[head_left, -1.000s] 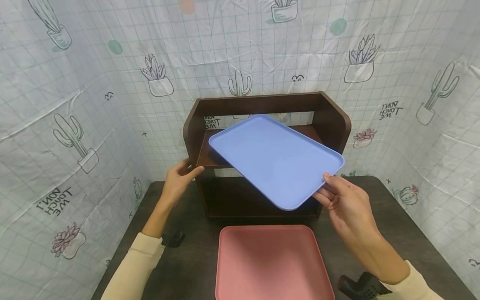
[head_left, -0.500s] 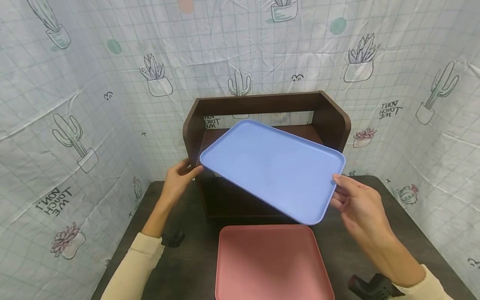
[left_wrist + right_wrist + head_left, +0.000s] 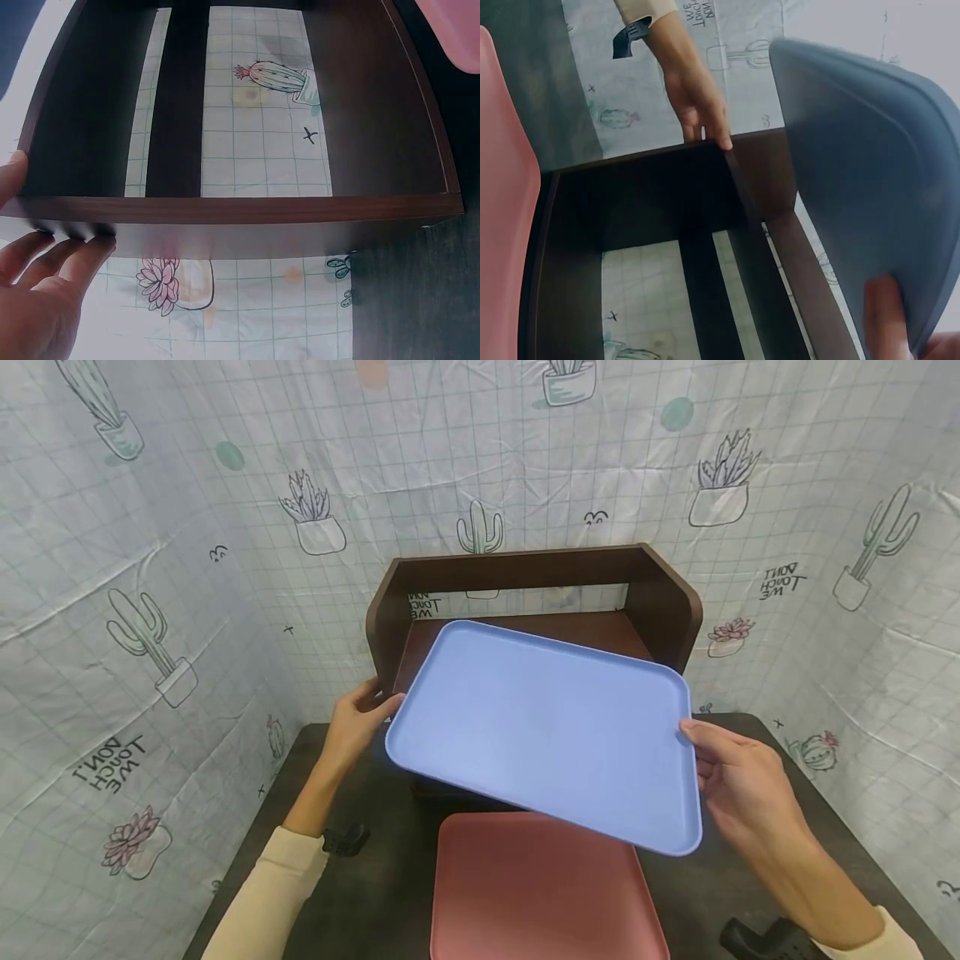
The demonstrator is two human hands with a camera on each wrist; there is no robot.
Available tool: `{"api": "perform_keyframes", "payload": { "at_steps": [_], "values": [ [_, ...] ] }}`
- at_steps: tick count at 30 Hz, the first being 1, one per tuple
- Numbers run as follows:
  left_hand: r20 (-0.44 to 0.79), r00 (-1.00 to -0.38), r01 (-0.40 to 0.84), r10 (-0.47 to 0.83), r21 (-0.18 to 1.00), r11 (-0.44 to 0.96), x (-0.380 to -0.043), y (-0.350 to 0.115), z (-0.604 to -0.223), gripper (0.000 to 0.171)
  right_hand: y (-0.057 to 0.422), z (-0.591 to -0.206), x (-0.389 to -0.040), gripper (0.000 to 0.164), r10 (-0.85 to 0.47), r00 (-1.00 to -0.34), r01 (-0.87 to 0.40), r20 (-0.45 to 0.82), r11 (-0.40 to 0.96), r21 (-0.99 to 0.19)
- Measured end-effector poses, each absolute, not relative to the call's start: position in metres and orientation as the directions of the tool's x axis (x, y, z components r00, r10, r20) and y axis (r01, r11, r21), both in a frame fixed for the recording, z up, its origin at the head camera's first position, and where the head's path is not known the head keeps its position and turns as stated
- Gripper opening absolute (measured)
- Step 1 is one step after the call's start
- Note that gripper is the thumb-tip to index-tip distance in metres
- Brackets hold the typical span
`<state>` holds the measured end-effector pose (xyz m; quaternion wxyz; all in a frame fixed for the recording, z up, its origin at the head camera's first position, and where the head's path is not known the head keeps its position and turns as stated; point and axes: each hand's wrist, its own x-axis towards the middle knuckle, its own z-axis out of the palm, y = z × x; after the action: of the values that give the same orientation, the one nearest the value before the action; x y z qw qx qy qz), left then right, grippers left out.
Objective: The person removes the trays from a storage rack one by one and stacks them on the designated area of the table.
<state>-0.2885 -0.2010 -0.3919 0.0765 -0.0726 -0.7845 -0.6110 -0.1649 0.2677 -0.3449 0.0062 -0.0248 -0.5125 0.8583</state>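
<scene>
A light blue rectangular tray (image 3: 547, 727) hangs tilted in front of a dark brown two-tier wooden shelf (image 3: 517, 568). My right hand (image 3: 753, 785) pinches the tray's right edge, thumb on the upper side and fingers underneath. Its underside shows in the right wrist view, where the blue tray (image 3: 877, 165) stands steeply on the right. At the shelf's left side panel, my left hand (image 3: 352, 722) grips it by the front edge. In the left wrist view the fingers (image 3: 64, 266) lie along the panel's outer face, with the thumb round the front. The tray covers much of the lower tier.
A pink tray (image 3: 540, 902) lies on the dark tabletop (image 3: 382, 877) in front of the shelf, partly overlapped by the blue tray in the head view. Cloth walls (image 3: 225, 652) printed with cacti enclose the table behind and at both sides.
The right hand has moved right and toward me with the blue tray, which has come down from the upper tier and turned more level. The left hand has stayed on the shelf panel.
</scene>
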Motion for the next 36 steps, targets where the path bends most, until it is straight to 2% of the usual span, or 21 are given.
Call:
{"api": "perform_keyframes", "payload": {
  "at_steps": [4, 12, 22, 36],
  "values": [
    [0.200, -0.980, 0.199, 0.021, 0.948, 0.248, -0.289, -0.201, -0.392, 0.075, 0.273, -0.348, -0.162, 0.031, 0.006, -0.999, 0.027, -0.034, -0.468, -0.883],
    [0.228, -0.973, 0.232, 0.042, 0.944, 0.236, -0.288, -0.200, -0.391, 0.071, 0.281, -0.356, -0.154, 0.032, -0.050, -0.998, 0.060, -0.043, -0.395, -0.917],
    [0.234, -0.972, 0.236, 0.037, 0.945, 0.225, -0.289, -0.200, -0.391, 0.070, 0.285, -0.366, -0.149, 0.033, -0.070, -0.994, 0.097, -0.079, -0.319, -0.943],
    [0.211, -0.977, 0.211, 0.028, 0.949, 0.233, -0.288, -0.202, -0.393, 0.071, 0.287, -0.396, -0.137, 0.032, -0.126, -0.981, 0.178, -0.148, -0.271, -0.946]
  ]
}}
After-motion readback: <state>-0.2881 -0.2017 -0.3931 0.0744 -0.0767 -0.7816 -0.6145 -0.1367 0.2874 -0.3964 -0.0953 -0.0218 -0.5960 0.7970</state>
